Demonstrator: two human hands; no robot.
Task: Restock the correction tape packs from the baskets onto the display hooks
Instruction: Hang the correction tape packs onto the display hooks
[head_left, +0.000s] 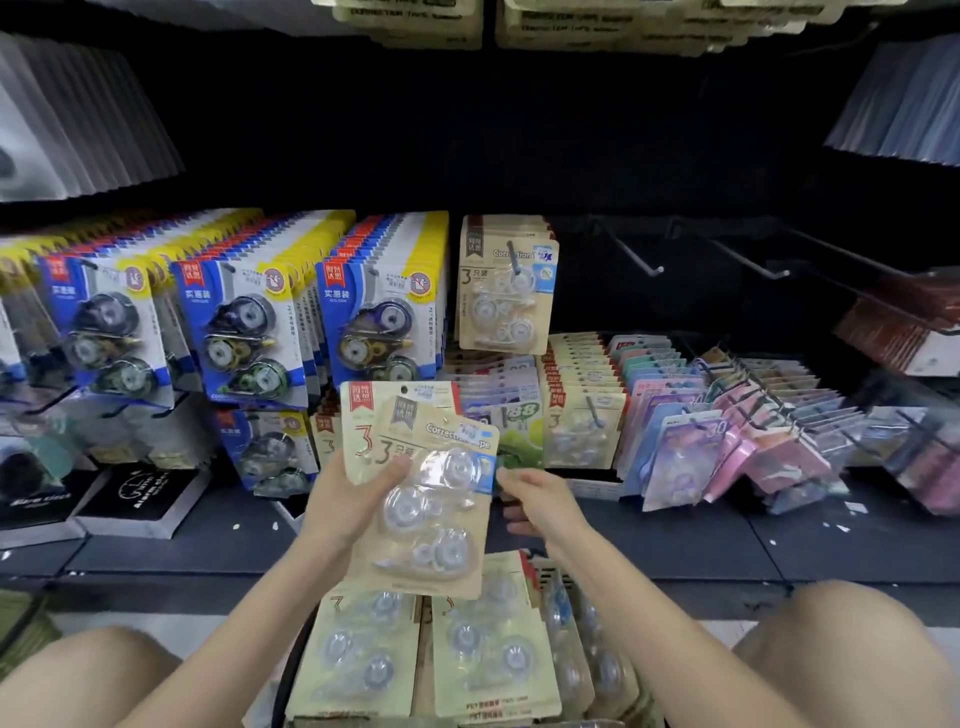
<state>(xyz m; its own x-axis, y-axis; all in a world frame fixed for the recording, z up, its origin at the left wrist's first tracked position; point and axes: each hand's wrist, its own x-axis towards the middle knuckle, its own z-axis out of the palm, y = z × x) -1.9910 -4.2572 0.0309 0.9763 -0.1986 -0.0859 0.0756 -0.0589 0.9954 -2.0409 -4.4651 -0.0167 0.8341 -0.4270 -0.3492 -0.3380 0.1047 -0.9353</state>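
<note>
Head view, person facing a store display. L hand (353, 499) grips 2 beige correction tape packs, fanned. Thumb is pressed across the face of the front pack (436, 519), fingers hidden behind. The rear pack (358, 415) sticks out up and to the left. Front pack reads "Correction Tape" and "3只装", w/ 3 clear dispensers in the blister. Rear pack shows a red corner tag w/ Chinese chars (too blurred to read) and a large "3". R hand (540, 501) is just beside the front pack's right edge, fingers loosely curled. Can't tell whether it touches or pinches the card. Both packs are held above the basket (283, 670), at bottom centre between the knees. More basket packs (363, 654) of the same beige type lie flat there, some on edge at right, w/ "PET" legible on the lower margin. Up on the display, a hung pack (506, 291) of the same type ("Correction T…", "3只装") sits on a peg. Metal hooks (634, 257) are right of it. To the left are rows of blue/yellow packs (244, 327) marked "实惠装". Lower tier has a green pack (519, 431) marked "188" and a purple pack (685, 452) marked "30". Black boxes (140, 499) at lower left, white print blurred.
</note>
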